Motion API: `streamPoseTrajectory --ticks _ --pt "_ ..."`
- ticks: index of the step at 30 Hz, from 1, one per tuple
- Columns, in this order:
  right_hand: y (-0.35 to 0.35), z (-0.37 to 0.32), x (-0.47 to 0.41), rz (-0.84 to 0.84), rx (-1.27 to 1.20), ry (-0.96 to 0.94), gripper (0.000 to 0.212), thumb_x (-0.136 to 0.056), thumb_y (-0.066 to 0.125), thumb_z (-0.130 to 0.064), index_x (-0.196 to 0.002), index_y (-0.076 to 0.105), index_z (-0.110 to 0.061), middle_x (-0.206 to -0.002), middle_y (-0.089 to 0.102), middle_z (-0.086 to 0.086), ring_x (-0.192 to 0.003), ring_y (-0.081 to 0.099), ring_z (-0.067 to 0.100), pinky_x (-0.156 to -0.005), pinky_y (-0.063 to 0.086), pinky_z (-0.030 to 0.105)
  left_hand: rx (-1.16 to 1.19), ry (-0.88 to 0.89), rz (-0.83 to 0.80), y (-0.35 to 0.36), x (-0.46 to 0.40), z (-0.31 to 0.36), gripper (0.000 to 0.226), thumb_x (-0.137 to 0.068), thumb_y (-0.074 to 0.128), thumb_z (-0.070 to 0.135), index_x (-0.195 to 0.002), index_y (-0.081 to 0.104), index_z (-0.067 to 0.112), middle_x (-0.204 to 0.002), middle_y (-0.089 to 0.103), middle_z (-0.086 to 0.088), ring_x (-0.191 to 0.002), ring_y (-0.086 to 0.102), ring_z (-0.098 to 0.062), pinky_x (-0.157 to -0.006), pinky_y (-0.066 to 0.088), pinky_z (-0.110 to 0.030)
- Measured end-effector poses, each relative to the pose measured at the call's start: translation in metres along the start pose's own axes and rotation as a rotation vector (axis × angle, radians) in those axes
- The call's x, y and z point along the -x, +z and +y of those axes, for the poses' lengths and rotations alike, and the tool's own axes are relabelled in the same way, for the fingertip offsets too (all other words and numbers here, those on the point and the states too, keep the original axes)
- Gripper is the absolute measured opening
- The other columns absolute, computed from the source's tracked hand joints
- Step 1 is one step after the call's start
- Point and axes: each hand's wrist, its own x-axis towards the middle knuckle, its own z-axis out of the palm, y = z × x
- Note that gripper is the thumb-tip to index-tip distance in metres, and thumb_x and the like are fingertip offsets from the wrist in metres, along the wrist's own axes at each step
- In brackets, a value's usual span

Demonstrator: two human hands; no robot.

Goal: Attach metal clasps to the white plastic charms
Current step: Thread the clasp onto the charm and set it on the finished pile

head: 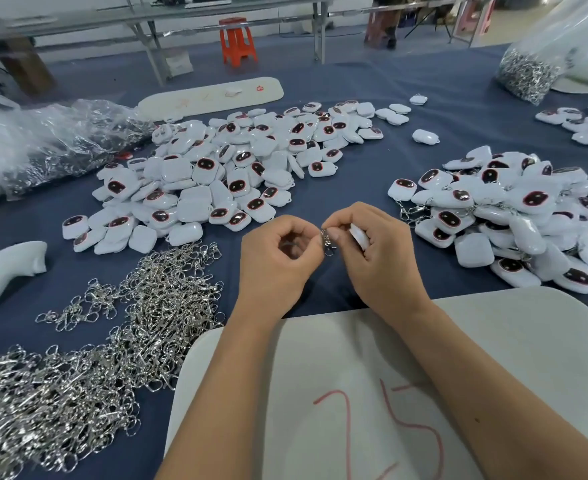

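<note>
Between charm piles (216,174), both hands pinch clasp (328,241) over bare cloth (337,188).

Silver metal clasp (327,241) pinched between both hands, white plastic charm (359,236) in right palm.

Around the hands (323,251), bare blue cloth (341,188) leaves a passage running forward from them, between the left charm pile (223,174) and the right charm pile (514,216). Left of the hands, the heap of clasps (95,341) blocks the near side, with a narrow strip of cloth between it and the left pile. Behind the hands, a white board (320,393) covers the table edge. Far beyond them, a clasp bag (528,74) stands on the right.
</note>
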Motion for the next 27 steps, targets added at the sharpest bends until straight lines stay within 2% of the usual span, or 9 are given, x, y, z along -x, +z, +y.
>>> streamPoseTrajectory --ticks 2,4,6,10,15,18,21,24,27 --pt "0.001 0.003 0.0 -0.022 -0.086 0.112 0.013 -0.095 0.068 0.001 -0.095 0.075 -0.009 -0.086 0.073 -0.008 -0.081 0.068 0.009 -0.077 0.051 0.021 -0.066 0.051 0.026 0.001 0.0 -0.001 0.009 -0.083 0.072 0.005 -0.079 0.072 0.013 -0.072 0.069 0.009 -0.065 0.059 -0.005 -0.066 0.048 -0.017" --pt "0.0 0.008 -0.001 -0.108 -0.206 0.249 0.015 -0.098 0.067 -0.003 -0.1 0.077 -0.014 -0.077 0.07 -0.015 -0.067 0.063 0.006 -0.069 0.05 0.02 -0.134 0.105 0.025 0.002 -0.001 -0.001 0.011 -0.083 0.072 0.004 -0.079 0.071 0.014 -0.073 0.068 0.008 -0.069 0.062 -0.01 -0.067 0.049 -0.018" --pt "-0.002 0.01 -0.002 -0.191 -0.263 0.288 0.019 -0.099 0.065 -0.006 -0.096 0.078 -0.02 -0.066 0.065 -0.013 -0.058 0.055 0.008 -0.062 0.046 0.021 -0.182 0.149 0.016 0.002 -0.002 -0.002 0.013 -0.083 0.072 0.003 -0.079 0.071 0.016 -0.075 0.068 0.008 -0.074 0.064 -0.016 -0.068 0.05 -0.02" --pt "-0.003 0.011 -0.004 -0.209 -0.334 0.32 0.021 -0.098 0.065 -0.009 -0.091 0.079 -0.023 -0.06 0.062 -0.011 -0.056 0.052 0.008 -0.057 0.044 0.019 -0.229 0.225 0.022 0.001 -0.002 -0.002 0.014 -0.083 0.071 0.003 -0.079 0.069 0.016 -0.078 0.068 0.008 -0.077 0.065 -0.018 -0.07 0.052 -0.026" --pt "-0.006 0.014 -0.006 -0.239 -0.473 0.44 0.02 -0.1 0.064 -0.012 -0.086 0.078 -0.017 -0.058 0.056 0.002 -0.055 0.045 0.015 -0.049 0.04 0.023 -0.23 0.293 0.031 0.003 -0.003 0.0 0.014 -0.083 0.07 0.001 -0.079 0.069 0.014 -0.079 0.067 0.007 -0.079 0.065 -0.018 -0.071 0.053 -0.027" --pt "-0.006 0.013 -0.005 -0.186 -0.462 0.389 0.021 -0.099 0.064 -0.004 -0.083 0.075 -0.012 -0.058 0.055 -0.005 -0.054 0.044 0.014 -0.051 0.039 0.022 -0.222 0.283 0.036 0.004 -0.003 0.0 0.015 -0.084 0.071 0.001 -0.079 0.07 0.015 -0.079 0.067 0.008 -0.078 0.065 -0.019 -0.071 0.054 -0.028" --pt "-0.006 0.008 -0.002 -0.122 -0.255 0.212 0.018 -0.096 0.066 0.002 -0.086 0.075 -0.01 -0.067 0.063 -0.015 -0.059 0.054 0.008 -0.063 0.043 0.017 -0.207 0.25 0.035 0.002 -0.003 0.0 0.013 -0.086 0.071 0.004 -0.08 0.071 0.016 -0.08 0.068 0.009 -0.079 0.065 -0.018 -0.071 0.053 -0.026" --pt "-0.006 0.004 -0.003 -0.067 -0.056 0.05 0.015 -0.094 0.068 0.005 -0.089 0.076 -0.007 -0.08 0.069 -0.006 -0.071 0.061 0.007 -0.073 0.046 0.02 -0.199 0.23 0.016 0.0 -0.002 -0.001 0.011 -0.088 0.069 0.006 -0.082 0.072 0.015 -0.081 0.068 0.009 -0.081 0.065 -0.018 -0.073 0.054 -0.027" --pt "-0.008 0.005 -0.004 -0.083 0.002 -0.012 0.014 -0.095 0.068 0.006 -0.09 0.076 -0.004 -0.08 0.066 -0.003 -0.073 0.059 0.007 -0.072 0.045 0.021 -0.206 0.232 -0.003 0.0 -0.002 -0.001 0.011 -0.09 0.069 0.008 -0.083 0.072 0.016 -0.081 0.068 0.01 -0.082 0.065 -0.019 -0.074 0.054 -0.032"
